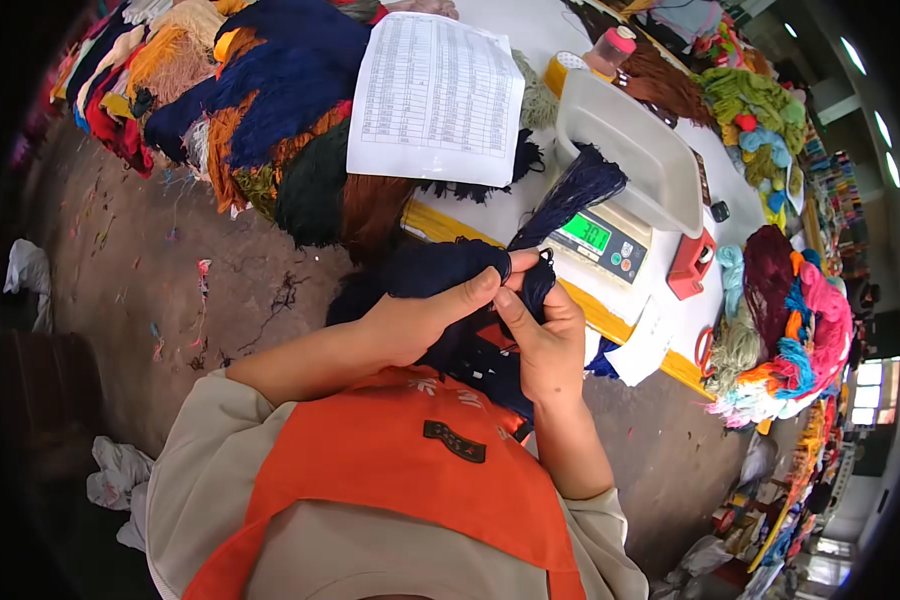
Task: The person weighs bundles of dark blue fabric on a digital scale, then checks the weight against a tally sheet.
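Note:
A thick bundle of dark navy yarn [435, 268] hangs in front of my orange apron. My left hand [435, 310] is closed on it, thumb pressed near its upper end. Close beside it, my right hand [542, 330] pinches a looped part of the navy yarn, its fingertips almost touching those of my left hand. Beyond my hands, a navy yarn hank [575, 195] lies over the edge of a digital scale [610, 245], whose green display seems to read 301. A white plastic tray [630, 145] sits on the scale.
A printed sheet [435, 95] lies on yarn at the table's near side. Right of the scale are a red tape dispenser [690, 265], red scissors [704, 350] and colourful yarn hanks [810, 330]. A pink-capped bottle [610, 50] stands behind. More yarn [290, 75] hangs at the left.

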A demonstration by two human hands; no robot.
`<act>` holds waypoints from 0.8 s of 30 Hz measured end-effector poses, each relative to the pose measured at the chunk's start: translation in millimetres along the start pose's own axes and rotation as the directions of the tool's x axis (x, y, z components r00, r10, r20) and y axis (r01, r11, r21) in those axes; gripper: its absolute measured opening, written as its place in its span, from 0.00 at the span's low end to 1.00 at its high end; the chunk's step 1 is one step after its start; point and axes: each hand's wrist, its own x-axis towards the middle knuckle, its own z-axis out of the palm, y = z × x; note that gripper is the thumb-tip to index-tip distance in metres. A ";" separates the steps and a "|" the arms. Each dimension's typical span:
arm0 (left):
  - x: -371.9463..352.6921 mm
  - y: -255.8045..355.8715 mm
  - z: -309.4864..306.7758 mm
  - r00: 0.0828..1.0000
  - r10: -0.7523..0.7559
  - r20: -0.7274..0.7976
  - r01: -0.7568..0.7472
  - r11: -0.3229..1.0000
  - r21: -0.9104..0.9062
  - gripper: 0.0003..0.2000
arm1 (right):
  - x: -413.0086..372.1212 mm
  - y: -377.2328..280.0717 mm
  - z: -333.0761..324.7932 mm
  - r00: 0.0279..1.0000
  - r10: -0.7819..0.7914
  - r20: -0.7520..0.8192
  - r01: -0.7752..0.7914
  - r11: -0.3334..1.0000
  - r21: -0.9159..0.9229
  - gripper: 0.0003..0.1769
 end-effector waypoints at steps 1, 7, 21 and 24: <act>-0.3 -1.7 -0.5 1.000 -0.010 -0.009 0.010 1.000 0.009 0.23 | -0.9 0.8 -0.4 1.000 0.003 0.002 -0.003 1.000 0.000 0.07; -0.6 2.5 -1.8 0.999 0.018 -0.032 -0.019 0.999 -0.031 0.17 | -2.7 -2.6 -0.5 0.989 0.132 -0.066 -0.116 0.971 0.208 0.06; 5.5 -2.8 -0.8 0.985 0.170 -0.017 -0.156 0.937 0.311 0.08 | -8.2 10.3 -0.9 0.993 0.024 -0.116 -0.007 0.990 0.143 0.05; 6.9 -1.8 1.9 0.969 0.246 -0.008 -0.217 0.870 0.442 0.11 | -7.7 8.9 0.5 0.990 0.045 -0.133 -0.020 0.984 0.178 0.06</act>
